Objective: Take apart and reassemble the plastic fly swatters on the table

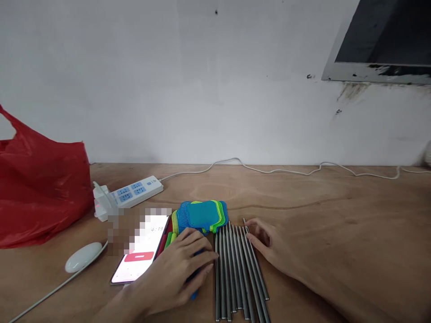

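Several long metal rods (237,269) lie side by side on the wooden table (336,215), running toward me. My left hand (178,273) rests flat to their left, fingers stretched out, fingertips against the leftmost rod, lying over something blue that is mostly hidden. On the other side my right hand (269,246) lies open, its fingertips touching the rightmost rods near their far ends. Just beyond the rods sits a stack of coloured mesh pads (202,216), blue, teal, green and yellow.
A lit phone (141,255) lies left of my left hand. Farther left are a white mouse-shaped device (83,256) with a cable, a white power strip (128,195) and a red plastic bag (37,188). A white cord (286,169) runs along the wall.
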`<state>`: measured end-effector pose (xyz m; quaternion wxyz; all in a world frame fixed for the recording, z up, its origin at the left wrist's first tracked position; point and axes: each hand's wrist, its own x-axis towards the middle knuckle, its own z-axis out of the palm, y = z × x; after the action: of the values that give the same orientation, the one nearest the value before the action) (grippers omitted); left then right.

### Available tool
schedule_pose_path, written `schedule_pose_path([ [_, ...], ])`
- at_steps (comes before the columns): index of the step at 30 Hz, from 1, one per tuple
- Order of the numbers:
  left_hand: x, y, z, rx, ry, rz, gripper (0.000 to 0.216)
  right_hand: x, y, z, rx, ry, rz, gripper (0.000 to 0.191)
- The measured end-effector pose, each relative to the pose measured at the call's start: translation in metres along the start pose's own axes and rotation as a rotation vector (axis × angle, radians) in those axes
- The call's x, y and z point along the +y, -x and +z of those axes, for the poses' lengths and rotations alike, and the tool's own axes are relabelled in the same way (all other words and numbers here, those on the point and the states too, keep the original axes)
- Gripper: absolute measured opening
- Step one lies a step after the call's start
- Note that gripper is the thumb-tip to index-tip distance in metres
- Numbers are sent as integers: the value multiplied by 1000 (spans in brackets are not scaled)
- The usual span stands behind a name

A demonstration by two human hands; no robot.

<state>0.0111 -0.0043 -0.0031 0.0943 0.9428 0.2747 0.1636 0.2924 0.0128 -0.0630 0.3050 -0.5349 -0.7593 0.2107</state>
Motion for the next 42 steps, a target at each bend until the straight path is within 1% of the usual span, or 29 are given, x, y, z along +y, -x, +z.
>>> schedule_pose_path([
  [5, 4, 1, 7, -52, 19, -27, 29, -10, 3, -1, -56, 52, -39, 18],
  [13, 8, -1, 7, -112, 32, -29, 38, 1, 2, 1, -37, 110, -13, 15],
  [18, 12, -3, 8, -181, 19, -31, 38, 0, 3, -1, -53, 186, 5, 20],
  [20, 13, -2, 9, -180, 15, -36, 33, -2, 3, -2, -59, 215, 12, 21],
  [24, 15, -1, 9, -165, 32, -51, 16, -3, 3, -2, -64, 239, 12, 20],
  [26, 16, -1, 11, -154, 40, -69, 14, -4, 3, -3, -64, 236, 7, 20],
  [30, 18, 2, 22, -102, 60, -152, 8, -5, 3, -4, -63, 228, -3, 19],
  [34, 19, 4, 33, -65, 59, -202, 12, -7, 3, -5, -74, 228, -2, 18],
  [38, 19, 7, 42, 9, 43, -252, 17, -8, 3, -5, -64, 227, 4, 18],
  [42, 17, 9, 44, 100, 32, -281, 17, -7, 4, -4, -57, 222, 9, 18],
])
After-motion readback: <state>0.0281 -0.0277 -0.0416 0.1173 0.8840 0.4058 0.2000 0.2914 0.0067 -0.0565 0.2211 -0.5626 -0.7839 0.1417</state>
